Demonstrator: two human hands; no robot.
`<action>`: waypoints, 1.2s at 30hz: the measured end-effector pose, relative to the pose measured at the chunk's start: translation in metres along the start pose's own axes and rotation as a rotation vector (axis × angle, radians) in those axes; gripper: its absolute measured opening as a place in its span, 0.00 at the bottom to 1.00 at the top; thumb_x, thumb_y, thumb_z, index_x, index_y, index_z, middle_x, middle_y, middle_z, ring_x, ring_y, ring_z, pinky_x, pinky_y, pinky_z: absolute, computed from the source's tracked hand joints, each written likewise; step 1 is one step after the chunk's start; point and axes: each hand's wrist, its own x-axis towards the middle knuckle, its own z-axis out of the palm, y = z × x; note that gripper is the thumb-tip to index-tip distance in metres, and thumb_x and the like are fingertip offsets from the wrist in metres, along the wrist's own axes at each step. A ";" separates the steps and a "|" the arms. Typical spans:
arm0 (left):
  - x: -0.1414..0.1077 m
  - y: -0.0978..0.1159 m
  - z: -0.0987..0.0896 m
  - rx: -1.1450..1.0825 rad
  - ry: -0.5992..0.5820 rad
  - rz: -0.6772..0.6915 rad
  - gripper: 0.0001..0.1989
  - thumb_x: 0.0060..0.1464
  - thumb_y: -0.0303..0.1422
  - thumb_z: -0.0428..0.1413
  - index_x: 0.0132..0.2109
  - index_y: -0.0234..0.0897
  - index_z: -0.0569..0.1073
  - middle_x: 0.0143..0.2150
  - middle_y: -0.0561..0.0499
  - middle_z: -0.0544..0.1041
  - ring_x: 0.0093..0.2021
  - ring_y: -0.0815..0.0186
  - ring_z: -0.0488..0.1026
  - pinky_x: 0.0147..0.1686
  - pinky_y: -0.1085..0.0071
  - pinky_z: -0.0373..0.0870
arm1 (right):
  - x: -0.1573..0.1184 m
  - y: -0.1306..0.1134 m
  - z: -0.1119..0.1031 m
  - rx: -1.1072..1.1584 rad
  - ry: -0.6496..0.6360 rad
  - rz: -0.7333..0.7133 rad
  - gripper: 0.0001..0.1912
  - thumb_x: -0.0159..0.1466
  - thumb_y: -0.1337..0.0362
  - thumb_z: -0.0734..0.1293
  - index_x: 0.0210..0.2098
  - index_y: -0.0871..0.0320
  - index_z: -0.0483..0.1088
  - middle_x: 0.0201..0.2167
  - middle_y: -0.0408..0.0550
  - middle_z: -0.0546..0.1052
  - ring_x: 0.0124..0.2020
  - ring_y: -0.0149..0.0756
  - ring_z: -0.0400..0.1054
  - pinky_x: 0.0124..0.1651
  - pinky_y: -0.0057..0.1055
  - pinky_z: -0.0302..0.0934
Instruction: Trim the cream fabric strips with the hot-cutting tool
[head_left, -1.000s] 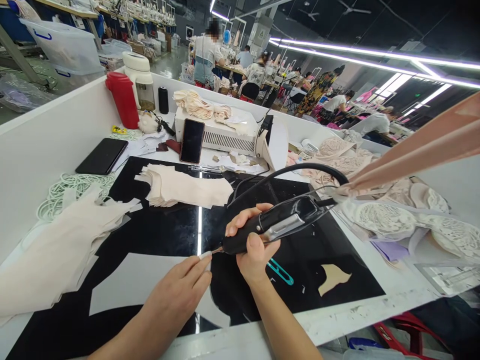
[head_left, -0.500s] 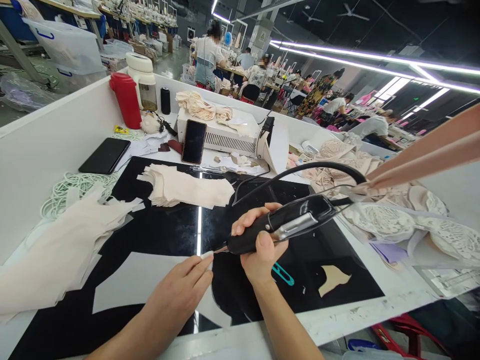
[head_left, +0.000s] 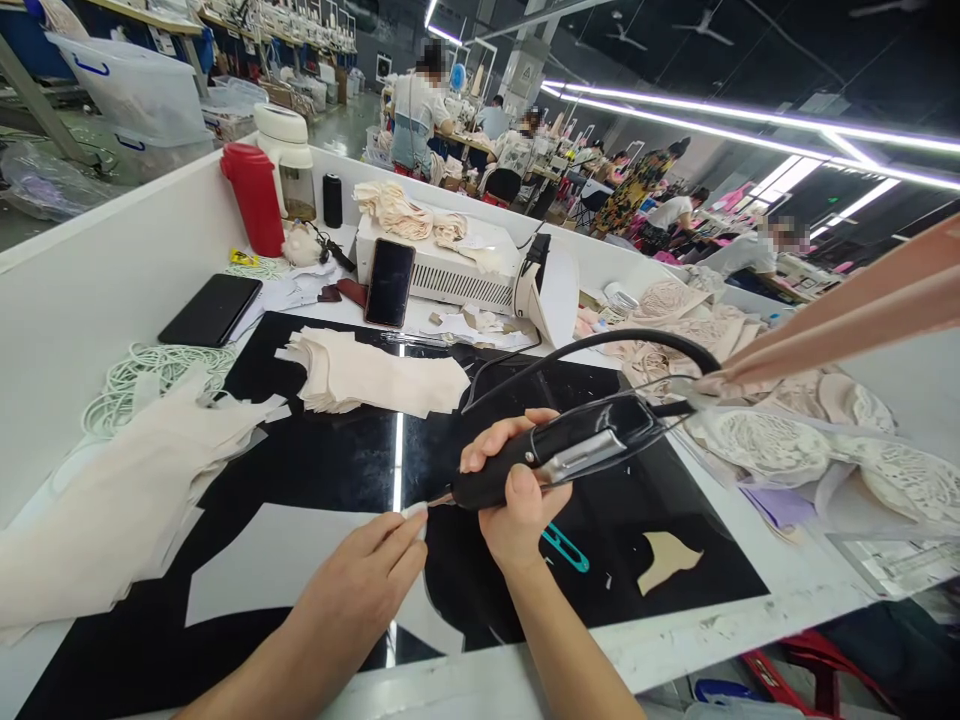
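My right hand (head_left: pixel 516 530) is wrapped round a black corded hand tool (head_left: pixel 491 480) with a silver lever on its side. Its thin copper-coloured tip points left and meets the fingertips of my left hand (head_left: pixel 360 575). Those fingers are pressed together over the edge of a flat white cut piece (head_left: pixel 251 565), which lies on the black work surface (head_left: pixel 330 470). Something small and white shows at the left fingertips; whether it is part of the piece or a finger cover I cannot make out. A pink fabric strap (head_left: pixel 825 310) runs from the tool's cord end to the upper right.
Stacked cream cut pieces (head_left: pixel 382 372) lie behind my hands, and a larger pile (head_left: pixel 120 490) is at left. A teal tool (head_left: pixel 566 548) and a beige scrap (head_left: pixel 667 562) lie right. Lace bra cups (head_left: pixel 765 445) are heaped beyond. A phone (head_left: pixel 390 283) leans against a white machine (head_left: pixel 457 275).
My right hand and the black tool have shifted very slightly to the left. My left hand stays in place on the white piece.
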 end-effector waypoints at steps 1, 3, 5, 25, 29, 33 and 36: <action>0.000 0.000 0.000 0.001 0.006 0.000 0.20 0.66 0.13 0.42 0.41 0.32 0.78 0.49 0.44 0.82 0.54 0.60 0.79 0.57 0.62 0.72 | 0.000 0.000 0.000 -0.002 -0.003 -0.002 0.20 0.65 0.56 0.74 0.53 0.48 0.68 0.33 0.39 0.73 0.27 0.29 0.69 0.30 0.30 0.68; 0.001 0.000 0.001 0.009 0.010 0.003 0.20 0.66 0.14 0.43 0.42 0.32 0.78 0.48 0.44 0.83 0.54 0.60 0.79 0.57 0.62 0.72 | -0.001 0.001 0.001 -0.003 -0.010 -0.007 0.20 0.65 0.56 0.74 0.53 0.48 0.68 0.33 0.39 0.74 0.27 0.29 0.69 0.30 0.29 0.68; 0.001 0.001 0.001 0.022 0.011 0.013 0.20 0.66 0.13 0.43 0.42 0.32 0.78 0.47 0.45 0.83 0.54 0.60 0.79 0.57 0.63 0.72 | -0.002 0.002 0.001 -0.011 -0.013 -0.009 0.19 0.66 0.57 0.74 0.53 0.48 0.68 0.33 0.39 0.74 0.27 0.29 0.70 0.30 0.29 0.68; 0.003 0.000 -0.003 0.019 -0.027 0.021 0.23 0.64 0.11 0.42 0.44 0.31 0.79 0.49 0.46 0.83 0.54 0.61 0.79 0.57 0.63 0.73 | -0.004 0.004 0.002 -0.029 -0.007 -0.011 0.16 0.68 0.60 0.72 0.54 0.48 0.68 0.34 0.39 0.74 0.28 0.29 0.72 0.32 0.29 0.70; 0.001 0.000 -0.007 0.012 -0.062 0.025 0.23 0.64 0.12 0.41 0.50 0.28 0.78 0.55 0.43 0.81 0.58 0.59 0.77 0.61 0.62 0.71 | -0.002 0.004 0.001 -0.036 -0.008 -0.015 0.17 0.67 0.59 0.72 0.54 0.48 0.67 0.34 0.39 0.74 0.28 0.29 0.71 0.32 0.30 0.69; -0.001 -0.002 -0.008 0.006 -0.071 0.029 0.23 0.64 0.13 0.41 0.52 0.27 0.77 0.56 0.42 0.81 0.58 0.60 0.77 0.62 0.61 0.72 | -0.001 0.003 0.004 -0.048 0.008 -0.011 0.19 0.66 0.56 0.73 0.53 0.48 0.66 0.33 0.39 0.73 0.27 0.29 0.70 0.31 0.30 0.68; 0.000 -0.003 -0.008 -0.012 -0.065 0.022 0.22 0.64 0.13 0.42 0.51 0.28 0.77 0.55 0.42 0.81 0.58 0.60 0.78 0.60 0.62 0.74 | -0.002 0.001 0.009 -0.058 0.009 -0.007 0.20 0.66 0.54 0.73 0.53 0.48 0.65 0.33 0.39 0.72 0.26 0.31 0.69 0.29 0.31 0.68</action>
